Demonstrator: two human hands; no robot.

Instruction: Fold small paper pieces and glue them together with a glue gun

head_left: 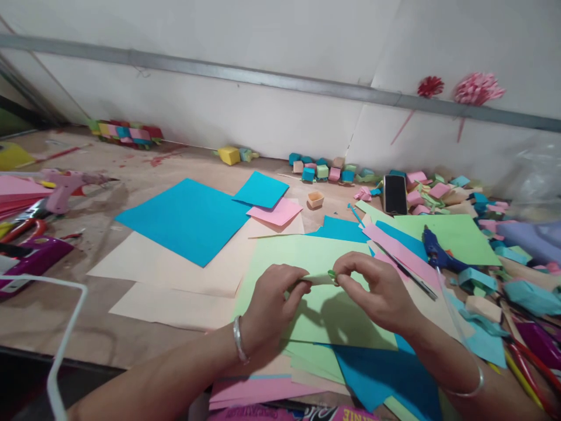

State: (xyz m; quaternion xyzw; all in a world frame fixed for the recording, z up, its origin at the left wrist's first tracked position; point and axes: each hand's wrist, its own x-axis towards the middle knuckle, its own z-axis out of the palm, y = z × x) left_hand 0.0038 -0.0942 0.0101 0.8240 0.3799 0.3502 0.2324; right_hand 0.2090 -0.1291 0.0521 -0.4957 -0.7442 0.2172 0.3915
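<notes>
My left hand (275, 298) pinches one end of a small strip of light green paper (319, 278). At the strip's other end, my right hand (377, 289) pinches it between thumb and fingertips, where a darker green bit shows. Both hands are above a large light green sheet (267, 254), which carries their shadow. Blue paper (385, 374) and pink paper (254, 393) lie partly under that sheet, near me. Beyond my hands is a small open peach paper box (315, 200).
A large blue sheet (188, 219) lies left on cream paper. Right are a blue glue gun (438, 251), a phone (395, 196) and a heap of folded paper pieces (432, 190). A pink glue gun (65, 184) is far left. Small paper boxes (322, 171) line the wall.
</notes>
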